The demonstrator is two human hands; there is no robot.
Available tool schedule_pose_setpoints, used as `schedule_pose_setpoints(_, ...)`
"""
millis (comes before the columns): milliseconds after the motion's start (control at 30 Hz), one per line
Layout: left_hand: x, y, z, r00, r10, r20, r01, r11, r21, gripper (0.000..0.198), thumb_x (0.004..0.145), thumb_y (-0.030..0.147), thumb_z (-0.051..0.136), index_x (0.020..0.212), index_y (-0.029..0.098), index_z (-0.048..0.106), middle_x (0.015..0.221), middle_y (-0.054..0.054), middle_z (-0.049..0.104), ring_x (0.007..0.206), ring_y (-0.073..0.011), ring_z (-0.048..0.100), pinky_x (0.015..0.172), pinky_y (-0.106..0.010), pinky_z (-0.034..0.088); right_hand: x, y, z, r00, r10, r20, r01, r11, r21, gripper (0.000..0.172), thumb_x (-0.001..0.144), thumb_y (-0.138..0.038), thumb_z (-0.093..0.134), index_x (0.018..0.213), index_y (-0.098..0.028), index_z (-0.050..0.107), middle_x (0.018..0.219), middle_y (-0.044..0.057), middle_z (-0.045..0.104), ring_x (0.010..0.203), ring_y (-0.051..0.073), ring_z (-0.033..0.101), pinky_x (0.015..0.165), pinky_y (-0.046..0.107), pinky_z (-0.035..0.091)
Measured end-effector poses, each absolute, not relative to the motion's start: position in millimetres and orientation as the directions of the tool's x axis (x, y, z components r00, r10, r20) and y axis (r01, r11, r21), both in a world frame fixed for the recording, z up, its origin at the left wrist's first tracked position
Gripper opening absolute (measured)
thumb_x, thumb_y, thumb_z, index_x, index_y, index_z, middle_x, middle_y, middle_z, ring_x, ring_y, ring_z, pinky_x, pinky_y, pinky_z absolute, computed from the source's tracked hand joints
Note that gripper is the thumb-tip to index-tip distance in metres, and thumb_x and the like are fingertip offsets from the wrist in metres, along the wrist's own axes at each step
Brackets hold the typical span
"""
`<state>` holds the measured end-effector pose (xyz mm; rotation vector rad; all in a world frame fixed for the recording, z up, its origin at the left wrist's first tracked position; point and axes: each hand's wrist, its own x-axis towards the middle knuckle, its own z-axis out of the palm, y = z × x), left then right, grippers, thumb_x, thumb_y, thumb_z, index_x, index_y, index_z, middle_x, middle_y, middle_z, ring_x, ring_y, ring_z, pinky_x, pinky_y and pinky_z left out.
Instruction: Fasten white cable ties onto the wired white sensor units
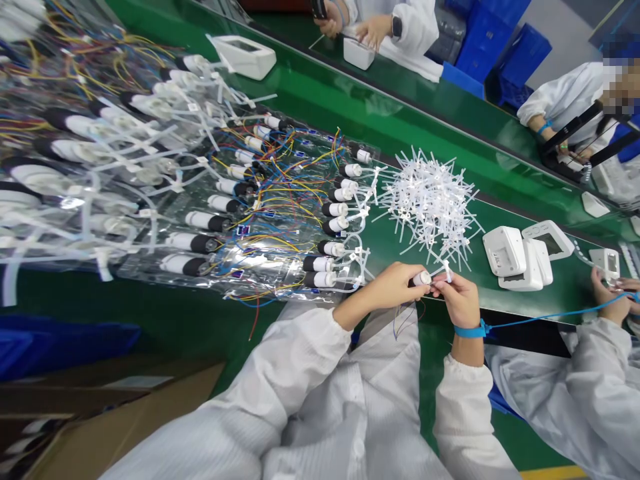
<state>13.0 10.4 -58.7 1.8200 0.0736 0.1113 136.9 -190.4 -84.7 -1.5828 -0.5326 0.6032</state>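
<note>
My left hand [393, 285] is closed around a small motor pump [421, 279], whose white round end points to the right. Thin red and blue wires hang below that hand. Close beside it, my right hand [461, 299] pinches a translucent tube with a white connector [447, 271] at the pump's white end. Whether tube and pump are joined cannot be made out. Just beyond both hands lies a pile of similar white tube pieces [430, 200]. To the left, rows of motor pumps [320, 279] with coloured wires and tubes rest on clear plastic.
White monitor housings [504, 252] are stacked right of the tube pile. A blue cord [550, 315] runs from my right wristband towards a co-worker's hands [613, 300]. Across the green bench, another person's hands [373, 32] hold a white device. Larger bagged pump bundles [85, 147] fill the left.
</note>
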Motion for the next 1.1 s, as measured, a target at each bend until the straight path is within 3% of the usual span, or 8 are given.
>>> schedule_pose_setpoints(1100, 13.9, 12.0, -59.1, 0.995, 0.085, 0.055, -0.03, -0.267, 0.963, 0.021, 0.094, 0.033, 0.065, 0.079, 0.019, 0.059, 0.072, 0.003, 0.064, 0.068, -0.0141, 0.054, 0.064, -0.026, 0.033, 129.0, -189.1, -77.1, 0.719, 0.695, 0.017, 0.099, -0.078, -0.992, 0.016, 0.098, -0.039, 0.082, 0.093, -0.024, 0.081, 0.084, 0.002, 0.077, 0.072, 0.019, 0.071, 0.073, 0.033, 0.061)
